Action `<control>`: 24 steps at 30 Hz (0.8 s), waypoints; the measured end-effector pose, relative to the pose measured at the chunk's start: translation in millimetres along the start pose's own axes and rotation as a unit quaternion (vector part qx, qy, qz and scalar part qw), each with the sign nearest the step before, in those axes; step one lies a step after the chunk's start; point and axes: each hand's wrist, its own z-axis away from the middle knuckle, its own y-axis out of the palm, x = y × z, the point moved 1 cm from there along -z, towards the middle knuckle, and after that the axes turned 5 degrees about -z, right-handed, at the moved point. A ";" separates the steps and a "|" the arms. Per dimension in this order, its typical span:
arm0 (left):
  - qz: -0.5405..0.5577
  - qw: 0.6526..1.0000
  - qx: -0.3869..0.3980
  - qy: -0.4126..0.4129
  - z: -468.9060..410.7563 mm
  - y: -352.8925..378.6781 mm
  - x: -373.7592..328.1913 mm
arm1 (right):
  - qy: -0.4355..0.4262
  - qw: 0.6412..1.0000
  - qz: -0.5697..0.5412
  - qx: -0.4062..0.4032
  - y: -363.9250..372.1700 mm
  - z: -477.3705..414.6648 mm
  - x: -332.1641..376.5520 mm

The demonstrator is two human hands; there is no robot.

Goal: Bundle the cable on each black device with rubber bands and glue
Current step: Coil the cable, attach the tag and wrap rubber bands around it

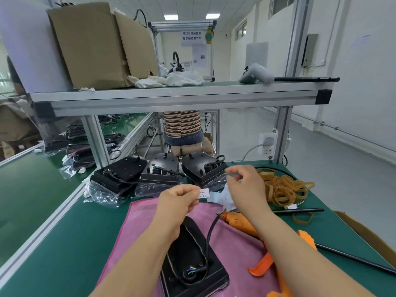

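A black device lies on a pink cloth near me, its black cable rising loose from the middle. My left hand pinches a small white printed label above the device. To the right, my right hand hovers with curled fingers over a crumpled white backing paper; I cannot tell whether it holds anything. An orange glue gun lies on the cloth under my right wrist. A heap of tan rubber bands sits at the right.
Three more black devices stand at the back of the green table, some on clear bags. A black rod and a black hose lie right. A cardboard box edge is far right. A person sits beyond the frame.
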 end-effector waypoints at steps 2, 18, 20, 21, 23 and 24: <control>-0.043 0.998 0.002 0.037 3.5 -5.7 -4.5 | -0.029 0.995 -0.004 0.094 7.0 4.7 17.1; -0.162 0.980 -0.061 0.099 15.4 -30.8 -13.6 | 0.275 0.881 -0.332 0.192 34.7 26.5 51.9; -0.067 0.997 -0.029 0.007 17.7 -27.4 -6.9 | 0.354 0.814 -0.429 0.169 41.5 30.0 50.5; -0.034 0.999 -0.021 -0.022 19.5 -25.4 -5.7 | 0.374 0.792 -0.455 0.160 44.6 31.7 50.2; 0.013 0.999 -0.022 -0.047 22.3 -22.8 -5.4 | 0.395 0.767 -0.484 0.150 49.3 35.6 50.9; 0.031 0.998 -0.026 -0.047 23.0 -22.5 -6.1 | 0.400 0.760 -0.492 0.145 51.3 37.4 51.5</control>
